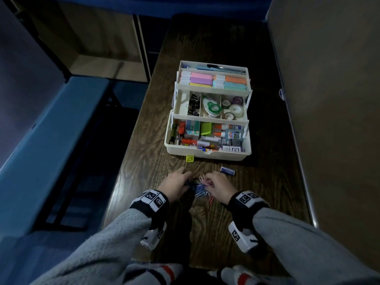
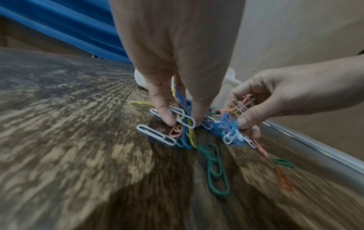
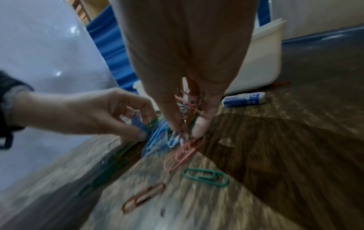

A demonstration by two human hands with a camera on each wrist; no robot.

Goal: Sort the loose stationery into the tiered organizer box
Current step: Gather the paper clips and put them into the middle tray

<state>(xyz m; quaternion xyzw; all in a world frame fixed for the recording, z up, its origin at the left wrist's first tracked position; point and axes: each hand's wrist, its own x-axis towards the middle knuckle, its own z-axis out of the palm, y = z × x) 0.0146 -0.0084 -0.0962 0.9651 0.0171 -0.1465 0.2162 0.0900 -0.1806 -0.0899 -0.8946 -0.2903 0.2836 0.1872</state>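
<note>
Both hands work a heap of coloured paper clips (image 1: 202,187) on the table (image 1: 144,161), just in front of the open tiered organizer box (image 1: 208,153). The left hand (image 1: 174,185) pinches clips against the wood (fingertips down); the right hand (image 1: 221,187) grips a tangled bunch.

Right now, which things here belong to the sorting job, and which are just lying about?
Job:
paper clips, gathered by left hand and right hand
organizer box
glue stick
yellow sharpener

Lying about:
blue bench
</note>
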